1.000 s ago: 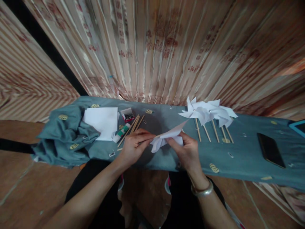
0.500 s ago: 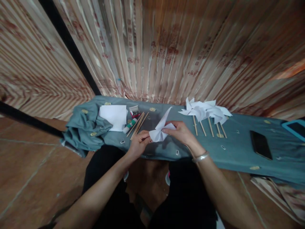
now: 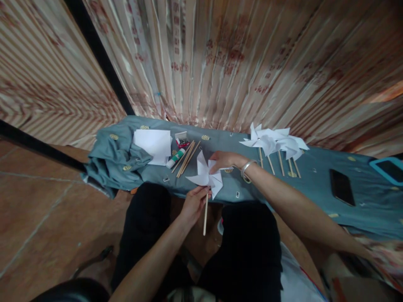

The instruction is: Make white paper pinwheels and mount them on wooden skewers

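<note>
A white paper pinwheel (image 3: 205,178) on a thin wooden stick (image 3: 205,216) is upright in front of me, just over the near edge of the cloth. My left hand (image 3: 194,203) is closed round the stick, right below the paper blades. From the right, my right hand (image 3: 225,160) has its thumb and fingers on a blade of the pinwheel; the fingertips are partly hidden. A bangle circles my right wrist. Several finished-looking paper pinwheels (image 3: 273,140) lie overlapping at the back right, their sticks pointing toward me.
On the blue-green cloth (image 3: 176,184) lie white paper sheets (image 3: 154,142), a glue stick (image 3: 175,158), several loose wooden sticks (image 3: 188,159) and a small red box (image 3: 181,140) with tiny dark items. A black phone (image 3: 342,187) and a blue-framed device (image 3: 388,170) lie right. A curtain hangs behind.
The pinwheel has turned so its blades and stick now show, and it sits lower. My left hand has moved down and right onto the stick. My right hand has shifted slightly up.
</note>
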The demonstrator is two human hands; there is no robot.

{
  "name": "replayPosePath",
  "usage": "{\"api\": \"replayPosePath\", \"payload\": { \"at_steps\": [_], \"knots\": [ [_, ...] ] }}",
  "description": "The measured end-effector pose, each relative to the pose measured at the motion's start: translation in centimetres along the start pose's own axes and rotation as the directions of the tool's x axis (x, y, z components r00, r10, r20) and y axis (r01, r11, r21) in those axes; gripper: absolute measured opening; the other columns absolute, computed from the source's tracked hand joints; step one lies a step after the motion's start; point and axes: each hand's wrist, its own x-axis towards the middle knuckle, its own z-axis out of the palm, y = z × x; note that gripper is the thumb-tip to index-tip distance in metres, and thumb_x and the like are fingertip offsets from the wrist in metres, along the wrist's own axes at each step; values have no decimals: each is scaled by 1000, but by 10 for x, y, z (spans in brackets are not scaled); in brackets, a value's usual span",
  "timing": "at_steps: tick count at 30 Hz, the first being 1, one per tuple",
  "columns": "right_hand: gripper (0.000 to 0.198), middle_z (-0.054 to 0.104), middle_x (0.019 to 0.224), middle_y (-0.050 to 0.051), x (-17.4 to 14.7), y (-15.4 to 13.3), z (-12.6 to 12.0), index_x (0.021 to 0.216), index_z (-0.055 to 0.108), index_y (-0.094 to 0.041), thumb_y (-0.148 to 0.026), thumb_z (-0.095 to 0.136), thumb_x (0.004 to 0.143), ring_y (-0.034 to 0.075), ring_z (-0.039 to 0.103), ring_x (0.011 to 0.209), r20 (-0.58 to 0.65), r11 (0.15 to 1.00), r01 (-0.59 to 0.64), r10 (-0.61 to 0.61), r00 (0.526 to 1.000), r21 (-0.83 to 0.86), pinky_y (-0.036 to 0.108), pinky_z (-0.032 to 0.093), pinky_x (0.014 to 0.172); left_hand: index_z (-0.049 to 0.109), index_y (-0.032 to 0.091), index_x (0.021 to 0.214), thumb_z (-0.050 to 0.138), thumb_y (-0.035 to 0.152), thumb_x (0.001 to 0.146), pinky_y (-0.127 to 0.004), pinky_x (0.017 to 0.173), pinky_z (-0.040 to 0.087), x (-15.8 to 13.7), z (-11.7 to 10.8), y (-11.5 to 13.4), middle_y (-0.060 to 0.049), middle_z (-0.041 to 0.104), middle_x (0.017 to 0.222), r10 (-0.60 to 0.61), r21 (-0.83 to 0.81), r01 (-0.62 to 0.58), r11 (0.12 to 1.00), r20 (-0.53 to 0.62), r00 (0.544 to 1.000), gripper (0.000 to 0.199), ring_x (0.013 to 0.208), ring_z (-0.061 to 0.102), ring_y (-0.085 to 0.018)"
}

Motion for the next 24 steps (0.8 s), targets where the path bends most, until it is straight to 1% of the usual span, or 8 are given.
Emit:
{"api": "replayPosePath", "payload": {
  "at_steps": [5,9,11,18,21,24],
  "knots": [
    [22,76,82,2,7,-5,5,82,76,-14,-24,78,62,16,63,72,59,998,17,-13,998,-62,22,46,63,74,11,69,85,10,57,-18,65,48,-6,-6,-3,-2,69,64,-21,-56,21,998,-6,1000,16,59,60,-7],
    [30,76,86,3,6,-8,13,85,77,-15,-34,80,63,17,65,76,99,994,19,-8,995,-111,21,47,63,74,11,70,84,7,58,-18,65,49,-11,-13,-9,-2,71,67,-53,-87,50,995,-31,998,15,61,62,-8],
    [31,77,87,3,7,-10,17,86,77,-14,-36,79,64,18,65,77,100,991,21,-8,995,-135,21,47,62,74,10,69,81,4,60,-17,64,49,-11,-15,-11,-3,71,67,-65,-104,59,993,-53,996,13,61,63,-8],
    [22,76,86,4,11,-17,25,89,77,-14,-20,73,67,19,66,77,87,964,28,-5,996,-266,22,43,60,71,10,67,75,-3,67,-16,62,51,-4,-20,-12,-3,71,66,-88,-103,74,992,-135,987,13,60,65,-8],
    [23,76,87,6,11,-20,27,91,77,-14,-19,72,69,20,66,78,74,950,25,-2,997,-312,23,42,61,70,10,66,76,-3,67,-17,65,53,-2,-21,-14,-2,69,65,-87,-116,69,991,-151,985,14,60,66,-9],
    [25,76,91,7,11,-21,27,94,76,-14,-21,73,71,20,67,80,73,943,29,-5,997,-331,23,41,60,70,10,68,77,1,70,-19,70,55,-6,-22,-15,-4,71,68,-108,-134,88,987,-155,982,12,64,68,-10]
  ]
}}
